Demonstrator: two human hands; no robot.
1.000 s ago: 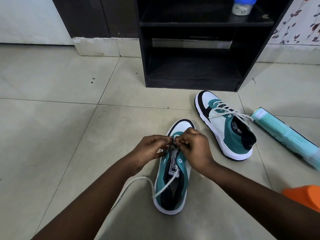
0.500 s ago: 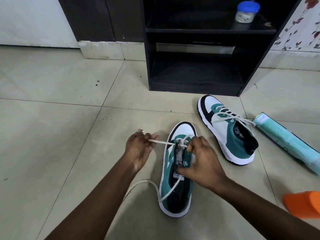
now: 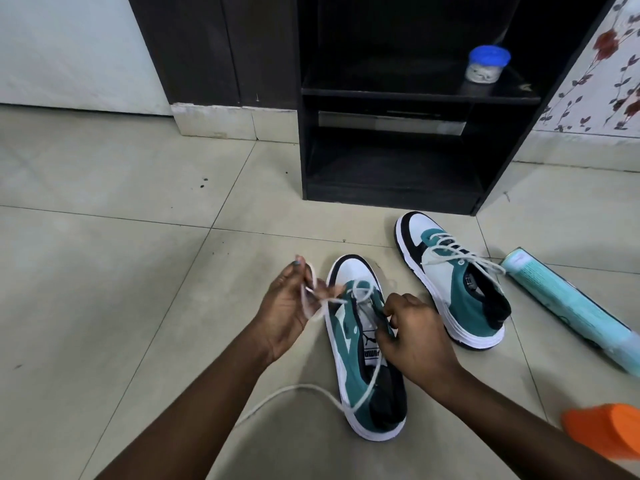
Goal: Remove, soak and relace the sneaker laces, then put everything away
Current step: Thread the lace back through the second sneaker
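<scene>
A teal, white and black sneaker [image 3: 360, 375] lies on the floor tiles in front of me, toe pointing away. Its white lace [image 3: 363, 389] runs through the lowest eyelets, and one long end trails over the shoe's side onto the floor at the left. My left hand [image 3: 287, 313] pinches the other lace end, pulled out to the left of the toe. My right hand [image 3: 412, 341] grips the shoe's tongue and right eyelet flap. A second, fully laced sneaker [image 3: 453, 285] lies to the right, tilted on its side.
A black open shelf unit [image 3: 391, 140] stands just beyond the shoes, with a blue-lidded jar [image 3: 488, 64] on its upper shelf. A light-blue cylinder [image 3: 571, 306] lies on the floor at the right. An orange object [image 3: 606, 431] shows at the lower right edge.
My hands have come apart from the toe eyelets. The left hand has drawn a lace end out to the left; the right has dropped back onto the tongue.
</scene>
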